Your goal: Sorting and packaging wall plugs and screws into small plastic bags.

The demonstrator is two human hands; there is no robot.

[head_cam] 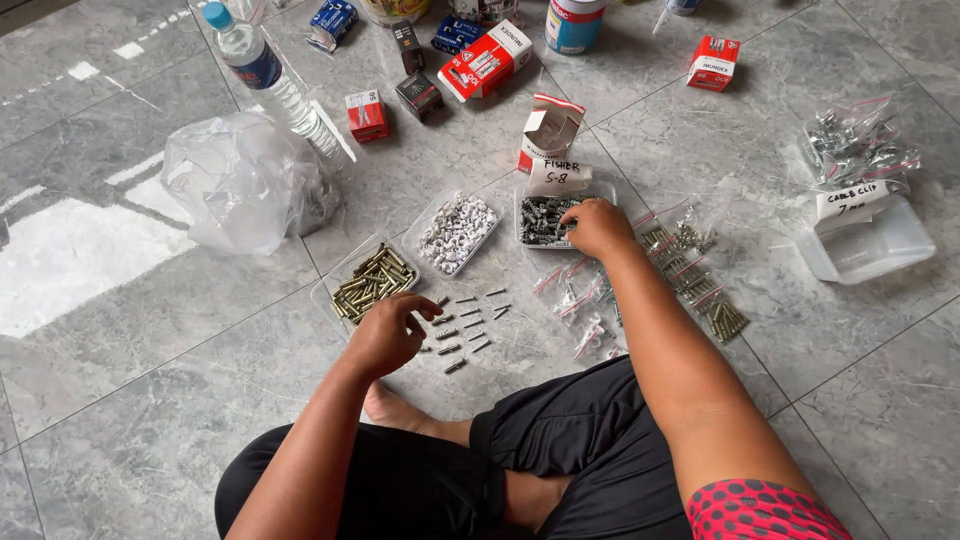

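While our right hand [597,226] dipped curled fingers into the grey-plug tray [530,238], our left hand [388,333] hovered beside loose plugs [468,325], apparently pinching one.

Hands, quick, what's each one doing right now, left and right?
Left hand: fingers curled by the loose screws on the floor; a grip cannot be told.
Right hand: reaching into the tray of grey plugs, fingertips hidden.

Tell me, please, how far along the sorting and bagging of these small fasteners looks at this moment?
Done: several small filled bags lie beside the right arm. In hand: the right hand reaches into the tray of grey plugs, while the left hand hovers over paired pieces laid out on the floor. Left: trays of brass screws and white clips remain well stocked.
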